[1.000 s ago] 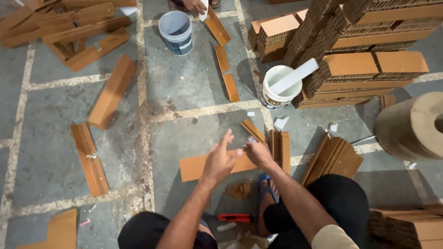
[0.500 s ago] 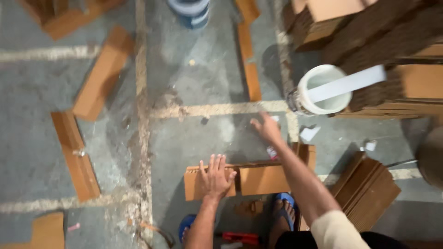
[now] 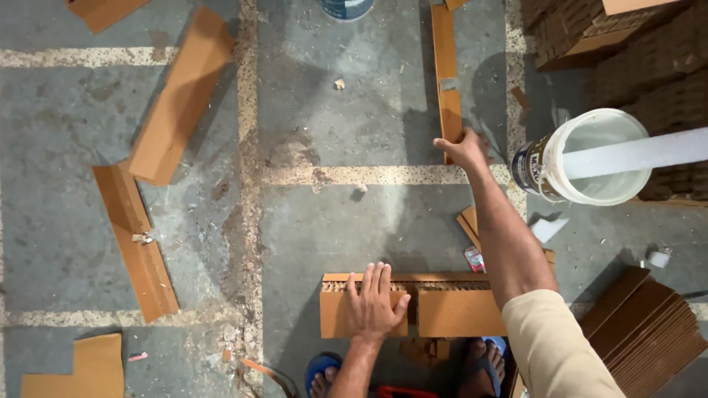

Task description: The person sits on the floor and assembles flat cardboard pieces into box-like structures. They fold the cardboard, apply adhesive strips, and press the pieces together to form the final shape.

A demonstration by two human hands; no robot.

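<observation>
Two hands work: the left hand (image 3: 376, 298) lies flat, fingers spread, on the cardboard piece (image 3: 450, 309) at bottom centre; the right hand (image 3: 463, 149) grasps a cardboard strip (image 3: 447, 81) in the upper middle, probably fetching it.

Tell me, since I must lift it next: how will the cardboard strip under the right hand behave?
The strip looks long and thin, so probably light and apt to bend if lifted by the end the right hand grips. Flat on the floor, it should slide, not roll.

white bucket (image 3: 590, 158) with dark label at right, small red-and-white packet (image 3: 474, 259) on the floor
</observation>
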